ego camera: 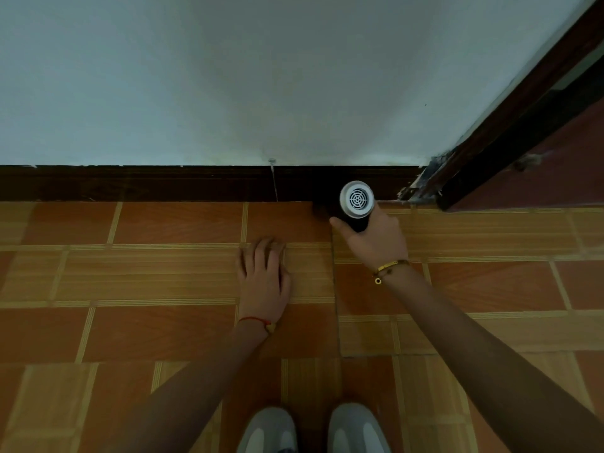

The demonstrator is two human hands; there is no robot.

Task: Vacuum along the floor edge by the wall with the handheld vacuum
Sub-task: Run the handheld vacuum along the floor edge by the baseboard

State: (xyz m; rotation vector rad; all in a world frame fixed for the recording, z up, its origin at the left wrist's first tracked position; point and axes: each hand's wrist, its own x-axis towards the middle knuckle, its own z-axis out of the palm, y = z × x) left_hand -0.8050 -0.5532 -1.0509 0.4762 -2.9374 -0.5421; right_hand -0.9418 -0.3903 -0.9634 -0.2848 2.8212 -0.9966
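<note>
Grey shoes (313,429), left hand (263,276) flat on floor (130,322), right hand (376,237) gripping black grille-capped vacuum (357,199)

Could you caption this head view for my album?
Right hand grips handheld vacuum at the baseboard; left hand rests on floor.

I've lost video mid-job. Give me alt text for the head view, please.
The right hand grips the handheld vacuum, its nose at the dark baseboard near a door frame. The left hand rests flat on the tiled floor; two grey shoes show below.
</note>
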